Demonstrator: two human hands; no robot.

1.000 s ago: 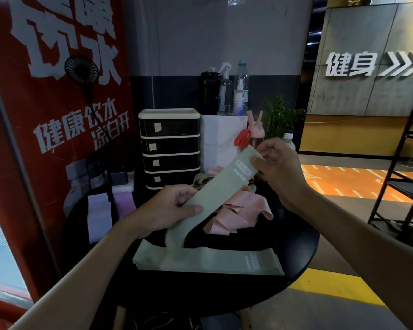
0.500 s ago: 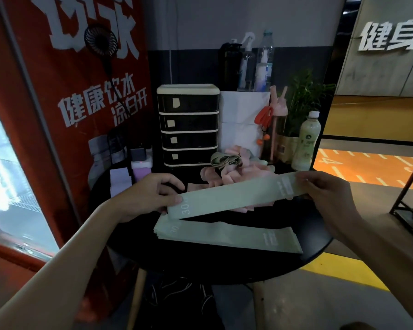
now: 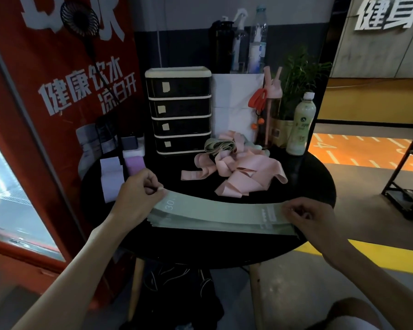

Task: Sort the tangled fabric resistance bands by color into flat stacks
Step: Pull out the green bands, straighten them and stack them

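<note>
1. A gym: white wall lettering [image 3: 391, 15] spells "fitness" in Chinese.
2. Orange floor [image 3: 358, 158] with white painted markings, beside a black metal rack [image 3: 408, 203].
3. Pink resistance bands [image 3: 243, 172] heaped on a round black table [image 3: 308, 179].

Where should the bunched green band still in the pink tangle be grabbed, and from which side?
Probably pinch the bunched green band at its exposed left end, coming from above and the front: it sits atop the pink bands, a pink loop crosses its right end, and the drawer unit and white box stand close behind.
</note>
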